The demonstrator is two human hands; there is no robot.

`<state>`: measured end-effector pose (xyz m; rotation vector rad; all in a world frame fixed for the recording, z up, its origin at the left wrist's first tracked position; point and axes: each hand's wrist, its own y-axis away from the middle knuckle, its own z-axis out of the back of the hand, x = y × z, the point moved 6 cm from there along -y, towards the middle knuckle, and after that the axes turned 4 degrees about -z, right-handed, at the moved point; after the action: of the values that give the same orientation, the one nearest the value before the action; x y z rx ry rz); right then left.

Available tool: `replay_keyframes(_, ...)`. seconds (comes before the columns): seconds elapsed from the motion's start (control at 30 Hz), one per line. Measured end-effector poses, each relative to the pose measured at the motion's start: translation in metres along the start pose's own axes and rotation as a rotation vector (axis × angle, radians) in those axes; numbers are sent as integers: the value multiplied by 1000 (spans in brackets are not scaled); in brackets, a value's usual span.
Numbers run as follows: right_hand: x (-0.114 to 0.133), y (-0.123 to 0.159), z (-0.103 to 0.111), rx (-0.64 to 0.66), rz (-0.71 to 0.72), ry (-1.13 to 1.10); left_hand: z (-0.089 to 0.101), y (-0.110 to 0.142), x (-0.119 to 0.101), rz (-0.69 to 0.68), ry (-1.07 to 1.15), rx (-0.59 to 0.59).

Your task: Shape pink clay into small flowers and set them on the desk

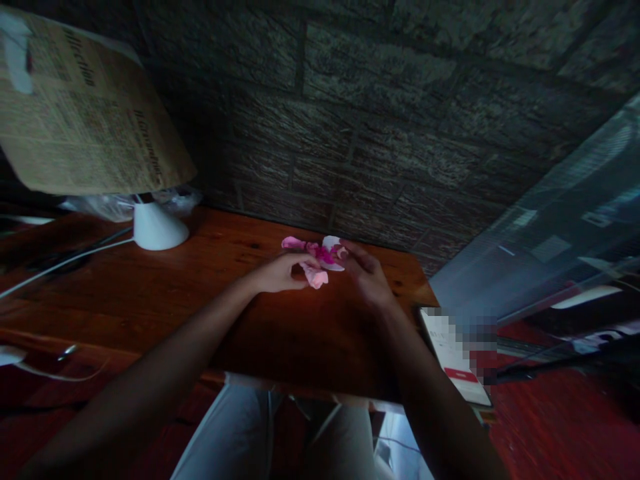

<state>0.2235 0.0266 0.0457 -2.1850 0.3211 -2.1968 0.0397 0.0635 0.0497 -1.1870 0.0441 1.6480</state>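
Over the wooden table (pixel 300 333) is a pink flower-like piece with a magenta centre (pixel 326 255) and paler petal-like parts around it; its material is too blurred to tell. My left hand (pixel 280 273) comes in from the left, its thumb and fingers closed on a light pink petal-like part (pixel 316 275) at the near side. From the right, my right hand (pixel 369 272) has its fingertips pinched at the piece's right edge, on a small pale pink part (pixel 342 253). A whitish part (pixel 331 243) shows behind the centre. Another pink part (pixel 291 243) sticks out to the left.
A lamp with a newsprint-patterned shade (pixel 95 113) and white base (pixel 159 227) stands at the left, its cable running left. Dark stone wall (pixel 325 120) rises behind the table. A tablet-like device (pixel 465 383) lies at the right edge, beside a translucent panel (pixel 540 220).
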Motion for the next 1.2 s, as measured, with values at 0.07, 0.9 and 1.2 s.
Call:
replay_keyframes(0.07, 3, 2, -4, 28, -3, -64, -7, 3, 3, -3, -25, 96)
replay_keyframes(0.9, 2, 13, -31, 214, -37, -157, 8, -4, -11, -37, 57, -324)
replay_keyframes(1.2, 2, 10, -25, 145, 12, -102, 7, -3, -13, -8, 57, -331)
